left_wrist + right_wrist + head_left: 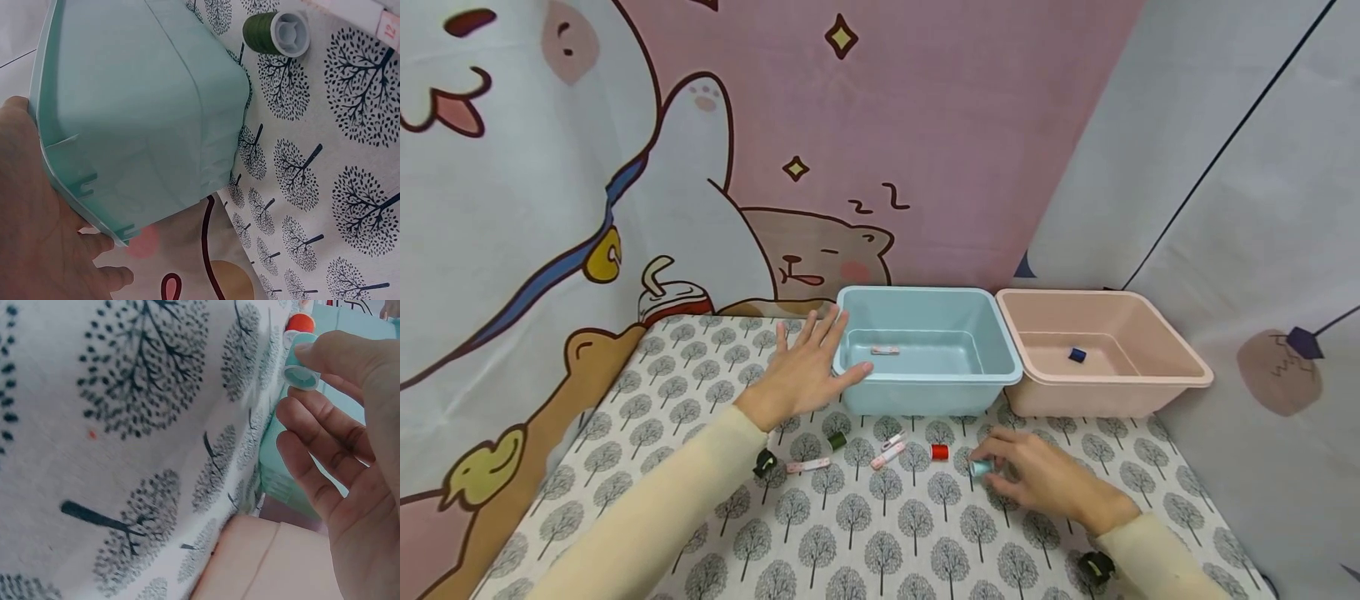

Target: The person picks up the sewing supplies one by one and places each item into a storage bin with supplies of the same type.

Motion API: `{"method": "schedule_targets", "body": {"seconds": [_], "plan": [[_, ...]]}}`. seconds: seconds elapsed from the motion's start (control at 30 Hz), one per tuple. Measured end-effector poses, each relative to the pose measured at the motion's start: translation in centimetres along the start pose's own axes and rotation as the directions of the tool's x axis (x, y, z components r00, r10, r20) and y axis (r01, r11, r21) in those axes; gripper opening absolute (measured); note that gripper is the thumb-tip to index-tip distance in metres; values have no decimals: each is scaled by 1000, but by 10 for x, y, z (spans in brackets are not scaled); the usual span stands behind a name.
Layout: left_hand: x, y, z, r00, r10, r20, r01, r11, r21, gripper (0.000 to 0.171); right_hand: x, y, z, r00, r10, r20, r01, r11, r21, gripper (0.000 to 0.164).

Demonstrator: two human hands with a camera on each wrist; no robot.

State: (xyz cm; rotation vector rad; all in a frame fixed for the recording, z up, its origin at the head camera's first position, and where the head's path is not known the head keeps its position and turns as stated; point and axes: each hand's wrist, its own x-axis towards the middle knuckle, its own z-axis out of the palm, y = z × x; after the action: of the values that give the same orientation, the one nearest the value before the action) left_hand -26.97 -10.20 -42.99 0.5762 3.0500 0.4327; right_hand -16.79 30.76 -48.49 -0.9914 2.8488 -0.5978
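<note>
My right hand (pixel 1037 473) pinches a light blue thread spool (pixel 979 468) between thumb and fingers, just above or on the cloth; the right wrist view shows the spool (pixel 302 370) with its hollow end outward. My left hand (pixel 801 367), fingers spread and straight, rests at the left rim of the light blue bin (pixel 925 397). Inside that bin lies a small pink-and-white strip (pixel 885 350). A red thread spool (pixel 939 452) stands left of my right hand. Below my left hand lies a dark green thread spool (pixel 837 440), seen closer in the left wrist view.
A pink bin (pixel 1105 400) stands right of the blue one, with a dark blue spool-like piece (pixel 1077 355) inside. Two pink-and-white strips (pixel 888 454) lie side by side on the tree-print cloth (pixel 880 542); another strip (pixel 808 465) is farther left. A cartoon curtain (pixel 955 167) hangs behind.
</note>
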Motion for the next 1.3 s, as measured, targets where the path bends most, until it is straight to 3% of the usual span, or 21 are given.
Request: {"method": "schedule_targets", "body": {"seconds": [0.27, 0.47, 0.7, 0.9, 1.2, 1.3], "plan": [[-1, 0, -2, 1000, -2, 0, 2, 1000, -3, 110, 1, -5, -12, 998, -16, -68, 8, 994, -110, 33], [-2, -1, -2, 1000, -3, -1, 3, 1000, 3, 113, 4, -8, -23, 988, -84, -132, 71, 992, -103, 33], [-1, 1, -2, 1000, -1, -4, 1, 1000, -2, 110, 9, -10, -41, 951, -195, -240, 163, 976, -147, 36], [-2, 2, 0, 1000, 2, -8, -2, 1000, 6, 110, 9, -10, -58, 934, -233, -270, 190, 966, -175, 39], [0, 2, 0, 1000, 8, -16, -8, 1000, 0, 110, 13, -6, -86, 888, -322, -328, 285, 946, -157, 44], [0, 1, -1, 1000, 5, -8, -5, 1000, -5, 110, 16, -2, -95, 865, -352, -357, 311, 935, -167, 24]]}}
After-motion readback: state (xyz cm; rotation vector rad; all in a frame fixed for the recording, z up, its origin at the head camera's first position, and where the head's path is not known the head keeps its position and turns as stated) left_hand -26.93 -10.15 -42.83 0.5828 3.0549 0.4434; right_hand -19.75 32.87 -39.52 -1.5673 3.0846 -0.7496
